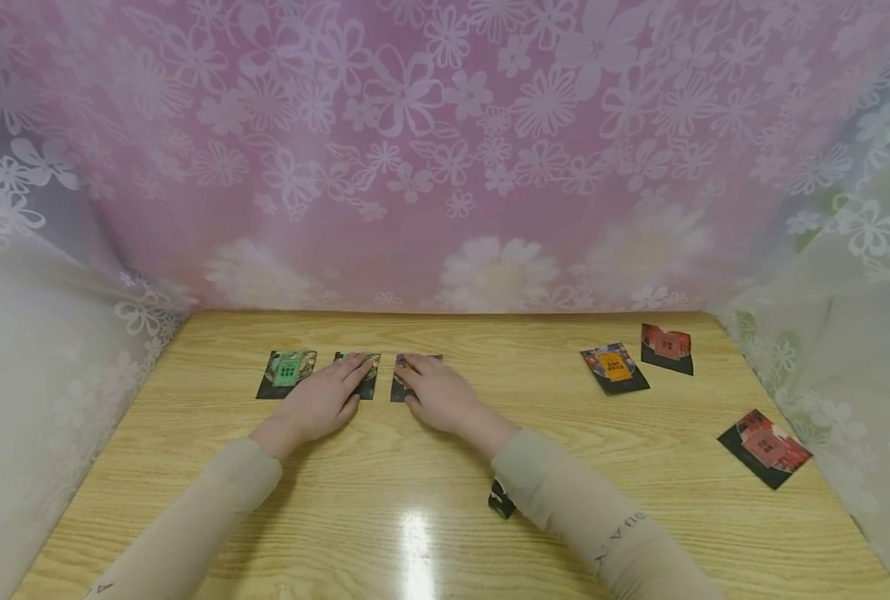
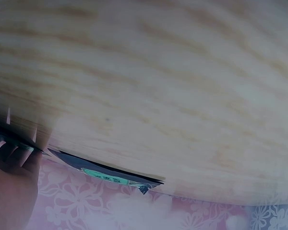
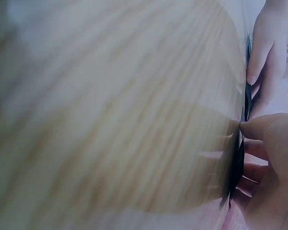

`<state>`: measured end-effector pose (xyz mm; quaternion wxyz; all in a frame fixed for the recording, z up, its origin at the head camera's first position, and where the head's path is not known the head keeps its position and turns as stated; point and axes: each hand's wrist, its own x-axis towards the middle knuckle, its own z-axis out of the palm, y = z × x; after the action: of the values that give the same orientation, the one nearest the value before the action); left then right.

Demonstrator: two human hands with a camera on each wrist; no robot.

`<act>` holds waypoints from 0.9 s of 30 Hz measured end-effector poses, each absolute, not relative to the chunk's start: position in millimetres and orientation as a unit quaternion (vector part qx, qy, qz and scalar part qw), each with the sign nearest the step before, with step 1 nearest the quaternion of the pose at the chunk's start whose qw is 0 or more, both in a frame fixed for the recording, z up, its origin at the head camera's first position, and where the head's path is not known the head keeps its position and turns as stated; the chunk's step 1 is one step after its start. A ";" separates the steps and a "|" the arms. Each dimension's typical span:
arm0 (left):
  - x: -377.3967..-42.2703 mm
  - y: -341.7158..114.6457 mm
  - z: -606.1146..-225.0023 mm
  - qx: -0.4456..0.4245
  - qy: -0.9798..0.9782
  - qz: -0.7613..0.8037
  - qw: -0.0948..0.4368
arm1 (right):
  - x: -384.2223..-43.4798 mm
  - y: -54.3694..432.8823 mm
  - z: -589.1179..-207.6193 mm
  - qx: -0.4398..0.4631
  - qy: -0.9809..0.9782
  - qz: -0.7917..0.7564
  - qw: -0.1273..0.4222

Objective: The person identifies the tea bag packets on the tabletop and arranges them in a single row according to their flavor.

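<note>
My left hand (image 1: 317, 398) rests with fingers extended on a small flat dark packet (image 1: 370, 385), covering much of it. To its left lies a similar packet with a green label (image 1: 287, 372), also seen edge-on as a green-labelled packet (image 2: 108, 175) in the left wrist view. Just to the right, my right hand (image 1: 442, 395) lies with extended fingertips over another dark packet (image 1: 398, 388), hiding most of its front. In the right wrist view, the right fingers (image 3: 257, 171) touch that dark packet (image 3: 236, 165) at the tabletop, and the left hand (image 3: 269, 48) shows beyond.
On the right of the wooden table (image 1: 385, 475) lie an orange-labelled packet (image 1: 614, 368), a red packet (image 1: 667, 347) and another red packet (image 1: 765, 448). A dark packet (image 1: 501, 502) peeks out from under the right sleeve. Flowered curtains (image 1: 445, 167) enclose the back and sides.
</note>
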<state>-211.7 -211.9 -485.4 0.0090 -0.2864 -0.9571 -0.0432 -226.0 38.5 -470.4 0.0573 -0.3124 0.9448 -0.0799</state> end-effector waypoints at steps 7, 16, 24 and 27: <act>-212.2 -212.1 -487.7 -0.285 -0.958 -0.045 0.006 | -225.4 34.9 -472.2 -0.301 0.950 -0.064 0.055; -211.4 -211.7 -486.4 -0.286 -0.957 -0.044 0.009 | -223.1 33.3 -468.0 -0.303 0.950 -0.055 0.048; -211.0 -211.9 -486.8 -0.289 -0.956 -0.043 0.013 | -223.1 32.5 -467.3 -0.305 0.950 -0.053 0.032; -211.3 -212.0 -486.6 -0.291 -0.956 -0.041 0.013 | -223.8 33.9 -467.5 -0.311 0.948 -0.065 0.015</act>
<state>-211.3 -212.0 -486.6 0.0127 -0.2908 -0.9558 -0.0410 -223.8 33.9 -467.5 0.0155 -0.3107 0.9481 -0.0652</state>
